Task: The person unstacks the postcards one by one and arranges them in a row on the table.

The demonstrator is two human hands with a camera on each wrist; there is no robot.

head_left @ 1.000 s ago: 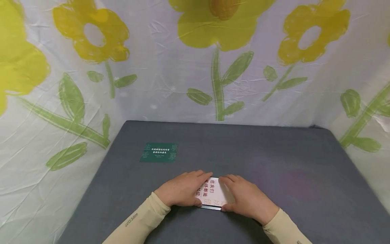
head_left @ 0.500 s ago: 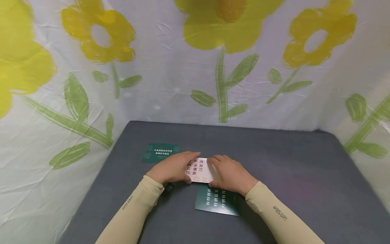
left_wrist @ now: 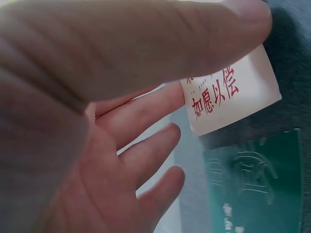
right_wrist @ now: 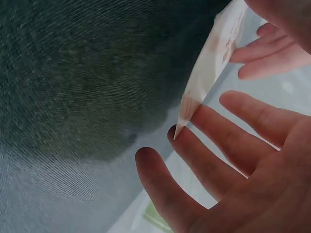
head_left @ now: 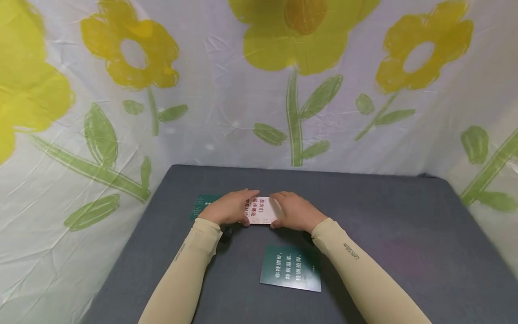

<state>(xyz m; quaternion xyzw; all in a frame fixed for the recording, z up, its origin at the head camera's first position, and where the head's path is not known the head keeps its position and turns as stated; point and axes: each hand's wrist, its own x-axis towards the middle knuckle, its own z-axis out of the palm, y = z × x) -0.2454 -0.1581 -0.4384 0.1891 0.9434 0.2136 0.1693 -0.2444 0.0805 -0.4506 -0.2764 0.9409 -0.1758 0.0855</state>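
Note:
A white card point(head_left: 261, 210) with red Chinese characters is held between both hands above the table. My left hand point(head_left: 227, 208) grips its left end, the thumb at the near edge and fingers at the far one. On the right end, my right hand point(head_left: 296, 211) holds it in the same way. In the left wrist view the thumb crosses over the card point(left_wrist: 243, 102), and the lower fingers stay extended. The right wrist view shows the card point(right_wrist: 206, 73) nearly edge-on against the fingers. Just left of the hands lies a green card point(head_left: 199, 206), partly hidden by the left hand.
A second green card point(head_left: 289, 269) with white characters lies on the dark grey table point(head_left: 384, 252), nearer the body and between the forearms. A flower-printed curtain point(head_left: 218, 90) encloses the table at the back and sides.
Both hands have carried the white card away from the body and slightly left. The nearer green card, hidden beneath it a second ago, now lies uncovered on the table.

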